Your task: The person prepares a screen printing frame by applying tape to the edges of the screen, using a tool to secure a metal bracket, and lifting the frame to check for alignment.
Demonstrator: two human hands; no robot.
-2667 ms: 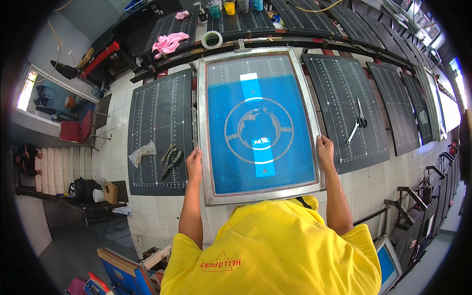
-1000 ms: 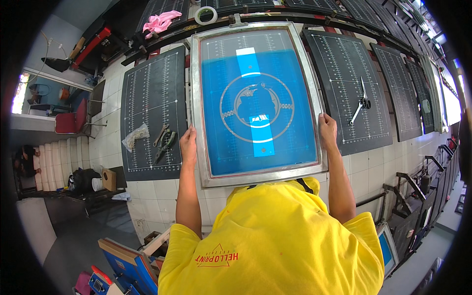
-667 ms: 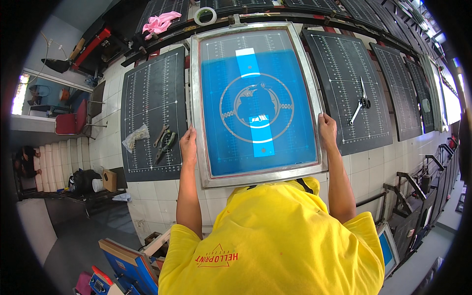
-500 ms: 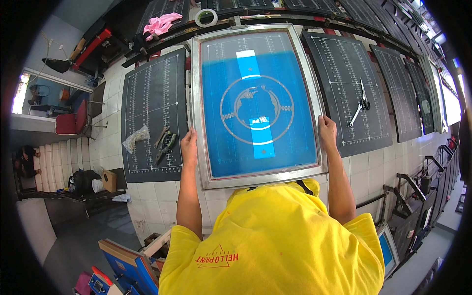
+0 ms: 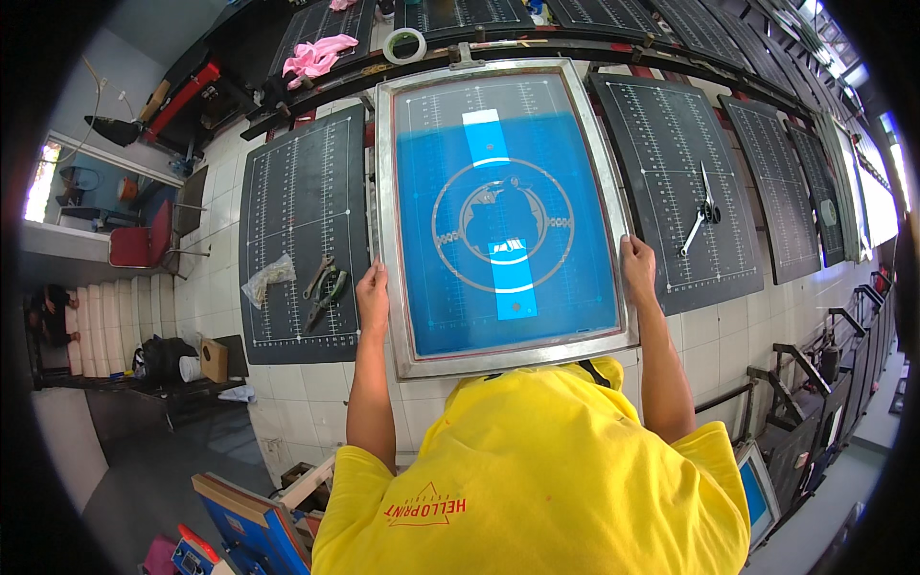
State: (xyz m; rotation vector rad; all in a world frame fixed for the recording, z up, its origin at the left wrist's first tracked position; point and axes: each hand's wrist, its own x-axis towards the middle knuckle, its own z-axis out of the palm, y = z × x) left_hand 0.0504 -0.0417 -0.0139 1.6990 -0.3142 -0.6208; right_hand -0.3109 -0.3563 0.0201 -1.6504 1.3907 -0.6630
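Between a left board (image 5: 302, 201) and a right board (image 5: 661, 144), both black, one silver metal frame (image 5: 441, 365) is held in front of the person (image 5: 537, 479). Its mesh (image 5: 441, 321) is coated bright blue below a greyish, see-through band. Two pale rings (image 5: 438, 206), one inside the other, are set around a rounded figure, and two light strips (image 5: 490, 144) are seen. The frame's side rails are grasped near the lower corners by the left hand (image 5: 374, 299) and the right hand (image 5: 639, 268), both closed about the edges, the fingers partly hidden. On the left board, one clear bag (image 5: 270, 278) and two hand tools (image 5: 327, 295) are laid; on the right board, one spanner (image 5: 691, 238) and one pair of scissors (image 5: 709, 213).
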